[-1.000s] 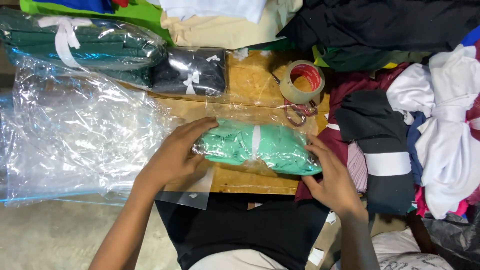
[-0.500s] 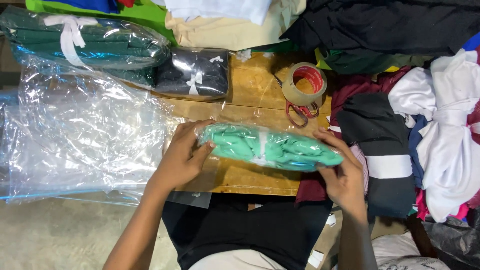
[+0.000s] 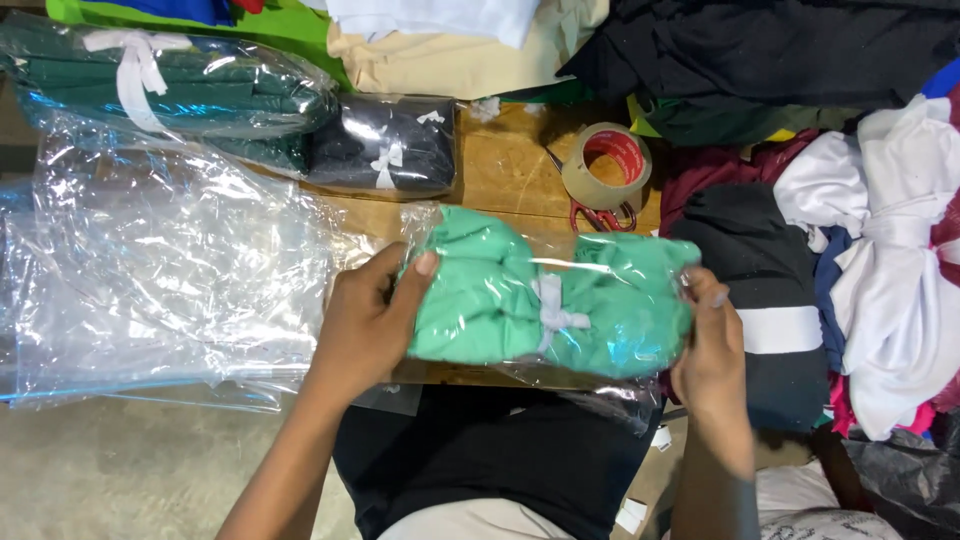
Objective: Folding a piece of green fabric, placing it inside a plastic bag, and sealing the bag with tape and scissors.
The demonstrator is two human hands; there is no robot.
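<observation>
Head view: green bundle (image 3: 550, 295) between both hands' fingers (image 3: 415, 275).

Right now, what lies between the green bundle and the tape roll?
In the head view, only bare wooden table and red-handled scissors separate the green bundle from the tape roll.

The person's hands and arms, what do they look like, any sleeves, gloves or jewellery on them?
Both forearms are bare as far as the frame shows, with no sleeves reaching them. The left hand and right hand wear no gloves, and no rings, watch or bracelets show. The fingernails look short and unpainted. Dark clothing covers the lap below the arms.
</observation>
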